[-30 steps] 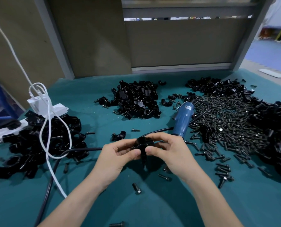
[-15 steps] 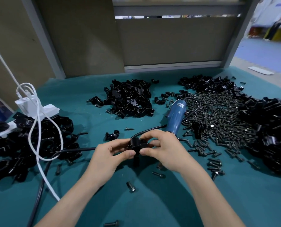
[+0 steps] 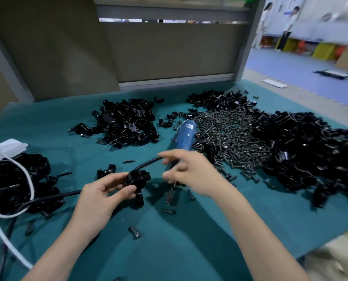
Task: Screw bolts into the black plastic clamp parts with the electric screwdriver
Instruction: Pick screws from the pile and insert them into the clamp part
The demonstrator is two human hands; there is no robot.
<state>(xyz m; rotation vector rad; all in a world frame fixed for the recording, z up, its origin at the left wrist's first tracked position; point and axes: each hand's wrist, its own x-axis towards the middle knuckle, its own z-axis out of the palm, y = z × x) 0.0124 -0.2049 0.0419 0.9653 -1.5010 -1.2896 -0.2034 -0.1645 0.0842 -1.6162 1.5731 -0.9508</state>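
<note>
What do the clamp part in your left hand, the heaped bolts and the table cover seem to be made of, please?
Clamp part: likely moulded black plastic, semi-gloss, soft highlights.
Bolts: apparently dark-finished metal, small glints on heads.
Table cover: looks like teal fabric, matte, gently wrinkled.

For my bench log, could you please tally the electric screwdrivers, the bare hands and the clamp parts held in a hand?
Blue electric screwdriver: 1
Bare hands: 2 (left hand, right hand)
Black plastic clamp part, gripped by the left hand: 1
Total: 4
</note>
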